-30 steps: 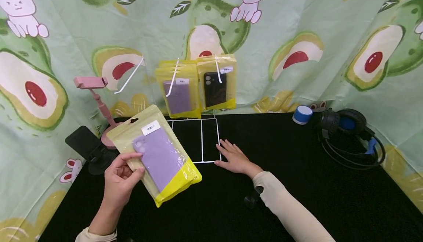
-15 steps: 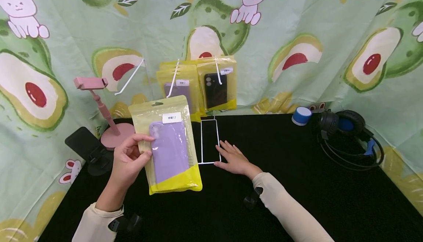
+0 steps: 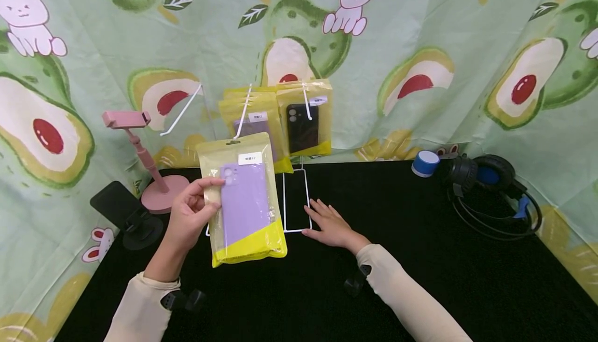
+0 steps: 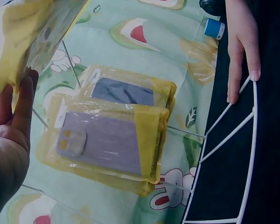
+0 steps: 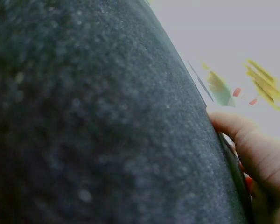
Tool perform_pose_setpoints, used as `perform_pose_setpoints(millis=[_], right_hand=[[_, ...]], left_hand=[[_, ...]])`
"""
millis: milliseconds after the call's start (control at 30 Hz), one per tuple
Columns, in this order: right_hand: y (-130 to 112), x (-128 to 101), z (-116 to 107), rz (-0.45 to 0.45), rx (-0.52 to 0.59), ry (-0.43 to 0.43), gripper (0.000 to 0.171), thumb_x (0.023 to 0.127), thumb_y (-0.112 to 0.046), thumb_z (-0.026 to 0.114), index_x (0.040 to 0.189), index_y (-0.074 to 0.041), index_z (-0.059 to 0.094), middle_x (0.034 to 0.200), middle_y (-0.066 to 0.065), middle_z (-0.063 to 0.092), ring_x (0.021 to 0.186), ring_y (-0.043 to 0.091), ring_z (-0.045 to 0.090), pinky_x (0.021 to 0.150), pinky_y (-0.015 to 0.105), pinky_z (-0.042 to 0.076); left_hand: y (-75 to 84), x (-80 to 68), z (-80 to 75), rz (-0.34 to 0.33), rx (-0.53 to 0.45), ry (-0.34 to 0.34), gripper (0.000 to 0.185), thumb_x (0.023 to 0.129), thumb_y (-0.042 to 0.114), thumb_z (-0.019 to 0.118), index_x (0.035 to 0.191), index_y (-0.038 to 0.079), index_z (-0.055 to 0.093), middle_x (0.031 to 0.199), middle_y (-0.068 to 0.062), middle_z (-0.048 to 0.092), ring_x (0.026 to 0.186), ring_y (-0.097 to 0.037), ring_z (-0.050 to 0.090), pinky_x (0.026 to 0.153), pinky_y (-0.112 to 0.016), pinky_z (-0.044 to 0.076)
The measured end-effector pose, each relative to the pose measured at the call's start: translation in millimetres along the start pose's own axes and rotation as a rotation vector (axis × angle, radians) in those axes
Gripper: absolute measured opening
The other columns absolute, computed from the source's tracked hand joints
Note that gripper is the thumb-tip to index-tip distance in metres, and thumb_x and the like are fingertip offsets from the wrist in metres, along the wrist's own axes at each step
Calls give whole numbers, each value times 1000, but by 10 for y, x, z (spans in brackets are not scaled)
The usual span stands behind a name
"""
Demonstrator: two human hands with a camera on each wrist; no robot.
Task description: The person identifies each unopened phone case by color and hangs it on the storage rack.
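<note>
A makeshift shop display: packaged phone cases (image 3: pixel 280 119) hang on a wire rack (image 3: pixel 295 196) at frame centre, before an avocado-print backdrop (image 3: pixel 420 46).

The head view is bright, evenly lit and sharp, with soft shadows and wide-angle bending at its edges. The left wrist view is washed out at top left, and the right wrist view is dim, with the black bench (image 5: pixel 84 121) blurred.
</note>
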State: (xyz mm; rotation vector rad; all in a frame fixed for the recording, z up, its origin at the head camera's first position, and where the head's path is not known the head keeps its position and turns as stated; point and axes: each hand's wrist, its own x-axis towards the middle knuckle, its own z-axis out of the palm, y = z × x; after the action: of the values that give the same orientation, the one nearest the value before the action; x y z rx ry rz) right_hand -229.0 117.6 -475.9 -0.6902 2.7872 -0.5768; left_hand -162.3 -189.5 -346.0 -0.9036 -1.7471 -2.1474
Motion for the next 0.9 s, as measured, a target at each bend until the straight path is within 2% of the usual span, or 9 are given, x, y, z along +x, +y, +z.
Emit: perform_pose_setpoints(millis=[300,433,567,733,900], right_hand=[[-14,-18,14,4,-2,12,68,94,-50,49,149,-15,30,158,7,14,145,24,8,116,45,6],[-12,-11,5,14,-9,15,68,94,-51,49,149,-16,30,158,6,14,145,23,8,116,45,6],[-7,-10,-1,5,-5,8,68,94,-51,49,149,-15,30,158,7,14,145,24,8,116,45,6],[1,-16,-6,-5,-5,6,69,94,-50,49,149,-15,30,158,8,14,145,24,8,116,46,6],[10,-7,-7,-9,-6,-4,68,94,-50,48,149,-15,29,158,8,13,145,24,7,116,45,6]], left_hand=[[70,-25,40,80,69,-37,48,76,-25,43,114,-2,60,105,-10,63,80,-16,67,66,-29,57],[79,30,37,60,49,-16,48,77,-26,42,115,-3,60,105,-11,62,82,-16,66,67,-27,57],[13,78,5,19,60,14,46,77,-26,44,115,-4,60,104,-11,61,82,-14,64,65,-24,56],[-147,162,-49,-43,127,44,44,77,-24,45,115,-7,59,101,-10,62,78,-13,63,62,-24,56],[-307,370,-95,-64,238,112,41,76,-22,47,116,-13,57,97,-8,63,73,-12,58,58,-20,52]])
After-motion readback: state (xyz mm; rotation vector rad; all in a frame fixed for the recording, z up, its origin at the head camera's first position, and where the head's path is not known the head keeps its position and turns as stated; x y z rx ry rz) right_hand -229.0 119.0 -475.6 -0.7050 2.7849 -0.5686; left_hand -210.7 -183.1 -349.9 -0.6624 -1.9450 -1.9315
